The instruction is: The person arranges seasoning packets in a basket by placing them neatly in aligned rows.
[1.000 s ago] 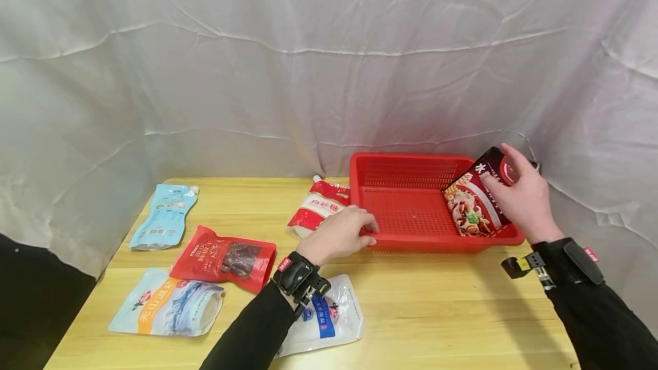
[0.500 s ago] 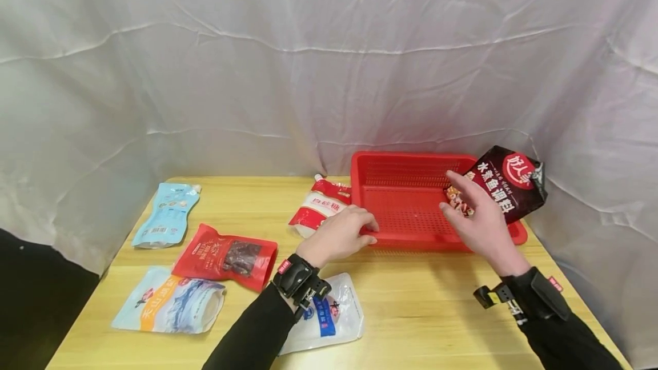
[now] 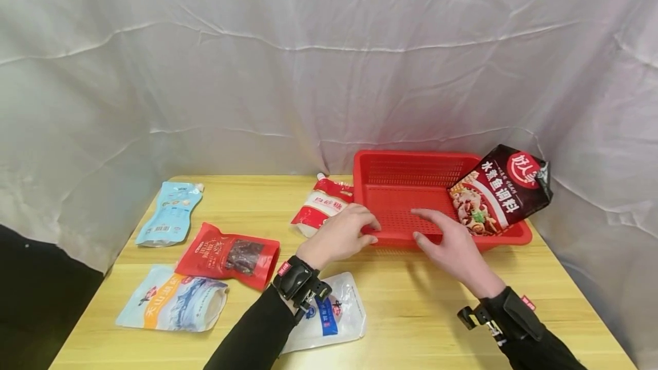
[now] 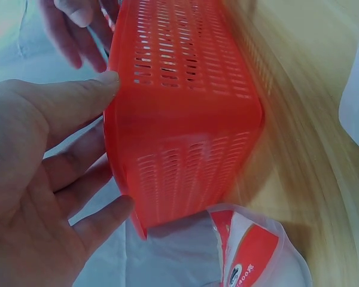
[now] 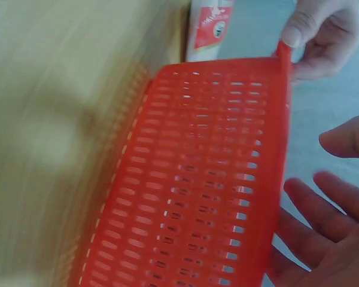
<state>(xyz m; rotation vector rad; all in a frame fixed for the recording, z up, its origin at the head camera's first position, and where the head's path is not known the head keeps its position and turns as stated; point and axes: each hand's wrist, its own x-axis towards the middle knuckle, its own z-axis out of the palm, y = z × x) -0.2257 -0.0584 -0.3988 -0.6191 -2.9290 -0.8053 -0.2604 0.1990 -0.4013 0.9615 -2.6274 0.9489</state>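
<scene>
NEAR: white pouch beside left sleeve; tabletop extends rightward | LEFT HAND: pinches red basket at near-left corner; left wrist view exposes fingers hidden from head view | RIGHT HAND: wide, unloaded, at front edge; contact indeterminate | CONTENTS: dark packet, right end, projecting past edge

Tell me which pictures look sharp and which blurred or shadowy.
Head view: fairly sharp, big print on the dark packet clear, a faint shadow on the table near the right hand; left wrist view: slots in the basket fairly clear; right wrist view: table grain looks smeared.
</scene>
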